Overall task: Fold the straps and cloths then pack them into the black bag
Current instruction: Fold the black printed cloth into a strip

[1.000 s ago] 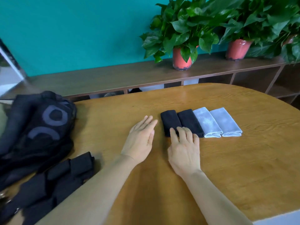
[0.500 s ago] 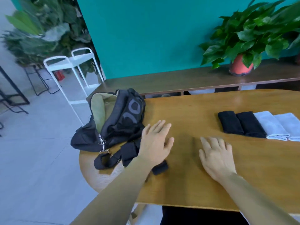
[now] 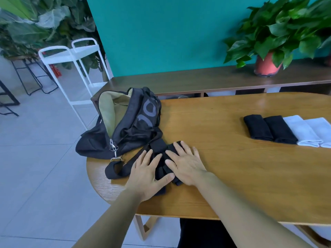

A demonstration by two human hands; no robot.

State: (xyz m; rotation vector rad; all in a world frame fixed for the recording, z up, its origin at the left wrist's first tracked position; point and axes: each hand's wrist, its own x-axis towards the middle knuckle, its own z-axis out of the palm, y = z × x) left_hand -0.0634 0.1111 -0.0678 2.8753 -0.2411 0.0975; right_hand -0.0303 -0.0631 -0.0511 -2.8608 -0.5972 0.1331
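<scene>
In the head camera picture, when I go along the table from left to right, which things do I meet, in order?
black bag → left hand → right hand → first black cloth → second black cloth → first pale cloth → second pale cloth. The straps lie under both hands, so I leave them out.

Matt cloth on glossy wood.
The table (image 3: 232, 167) is varnished wood with visible grain and a soft sheen; the black bag (image 3: 132, 129) and straps (image 3: 157, 145) are matt fabric, its clip (image 3: 113, 148) shiny metal; the folded cloths (image 3: 279, 129) look soft and matt.
</scene>
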